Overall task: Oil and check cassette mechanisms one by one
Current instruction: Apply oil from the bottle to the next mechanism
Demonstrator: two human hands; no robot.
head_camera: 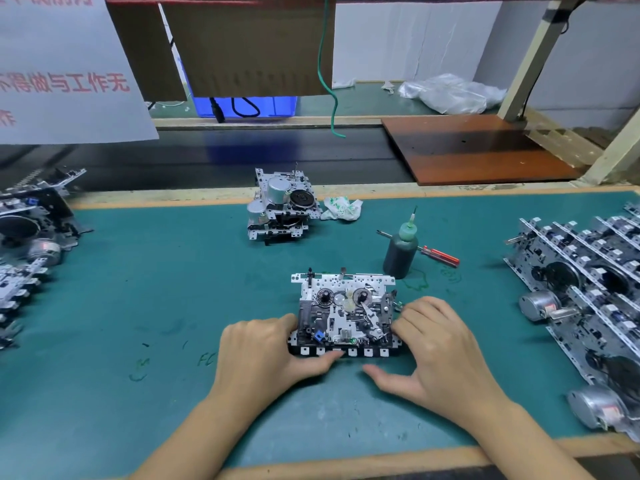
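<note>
1. The checking step looks to be in hand: one mechanism (344,315) lies flat on the desk (173,271), the oil bottle (401,251) standing untouched just behind it.
2. Left hand (263,351) grips its left edge, thumb pressing the front keys; right hand (440,344) curls its fingers (403,323) on the right edge, thumb apart.
3. Next likely calls for pressing the keys, then setting it aside.

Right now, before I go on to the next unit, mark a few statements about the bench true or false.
1. Both hands are on the cassette mechanism. True: left hand, right hand.
2. The oil bottle lies on its side. False: it stands upright.
3. A red-handled screwdriver lies behind the bottle. True.
4. The right hand holds the bottle. False: the bottle stands free.
5. Stacked mechanisms sit at the mat's far edge. True.
</note>
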